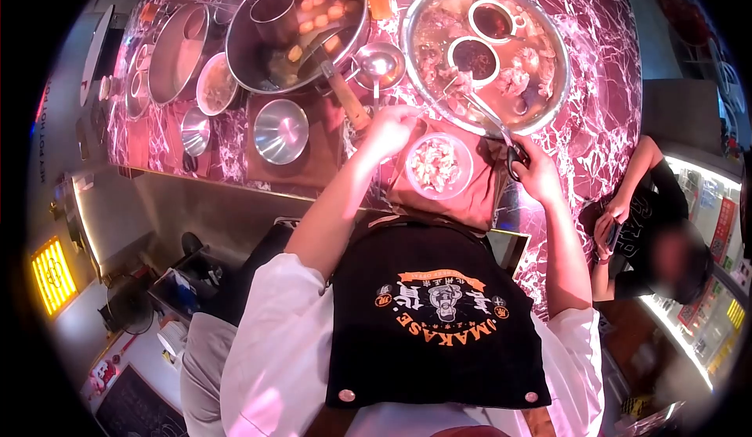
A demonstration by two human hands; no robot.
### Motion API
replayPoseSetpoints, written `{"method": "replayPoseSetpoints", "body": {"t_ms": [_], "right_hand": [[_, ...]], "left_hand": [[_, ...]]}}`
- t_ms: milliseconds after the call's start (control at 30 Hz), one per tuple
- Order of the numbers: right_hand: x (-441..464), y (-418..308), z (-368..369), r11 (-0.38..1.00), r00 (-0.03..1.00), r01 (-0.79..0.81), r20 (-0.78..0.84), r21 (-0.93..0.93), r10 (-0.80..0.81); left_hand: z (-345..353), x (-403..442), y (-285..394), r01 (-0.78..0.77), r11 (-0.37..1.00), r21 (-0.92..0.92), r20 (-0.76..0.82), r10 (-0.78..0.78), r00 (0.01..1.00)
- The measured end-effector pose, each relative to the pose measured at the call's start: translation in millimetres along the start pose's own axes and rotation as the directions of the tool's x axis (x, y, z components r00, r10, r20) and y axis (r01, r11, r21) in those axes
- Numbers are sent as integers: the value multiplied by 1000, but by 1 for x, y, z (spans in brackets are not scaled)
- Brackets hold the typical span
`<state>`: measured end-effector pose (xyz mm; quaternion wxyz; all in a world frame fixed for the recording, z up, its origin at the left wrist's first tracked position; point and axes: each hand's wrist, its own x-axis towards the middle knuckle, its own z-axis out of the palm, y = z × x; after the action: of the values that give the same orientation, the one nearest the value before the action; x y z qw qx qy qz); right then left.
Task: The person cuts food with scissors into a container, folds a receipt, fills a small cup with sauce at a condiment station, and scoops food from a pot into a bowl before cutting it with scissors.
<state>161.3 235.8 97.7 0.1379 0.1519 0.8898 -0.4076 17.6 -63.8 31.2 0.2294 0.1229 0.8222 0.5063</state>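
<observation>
With the right hand (539,174) grasping black-handled silver scissors (515,155) right of centre, good control likely means keeping the blades low over the round silver metal tray (406,41), upper right, clear of the bunched left hand (398,130), whose grip I cannot tell.

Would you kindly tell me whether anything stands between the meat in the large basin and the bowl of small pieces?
The basin's near rim does, between meat and bowl; the scissors in the right hand reach over it.
</observation>
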Motion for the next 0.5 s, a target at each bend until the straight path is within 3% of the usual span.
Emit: {"method": "replayPoseSetpoints", "body": {"t_ms": [67,167,200,333,467,500], "right_hand": [[-1,11,4,999,1000,-17,6,44,16],[-6,3,5,998,998,57,-37,-22,-58],[-5,-2,8,1000,1000,16,-21,-16,-16],[3,-21,18,997,994,64,-85,-48,-68],[17,-32,23,992,983,110,-142,-61,-117],[19,-34,23,992,982,120,-144,-43,-125]], "left_hand": [[-5,-9,19,111,994,14,39,-112,993],[2,-13,0,2,999,54,-33,0,999],[2,-15,1,-56,997,51,-78,60,995],[-5,-14,4,28,999,-31,-93,-31,995],[-2,3,-7,-90,995,-32,-221,81,972],[-2,6,-8,-23,998,-56,-189,12,982]]}}
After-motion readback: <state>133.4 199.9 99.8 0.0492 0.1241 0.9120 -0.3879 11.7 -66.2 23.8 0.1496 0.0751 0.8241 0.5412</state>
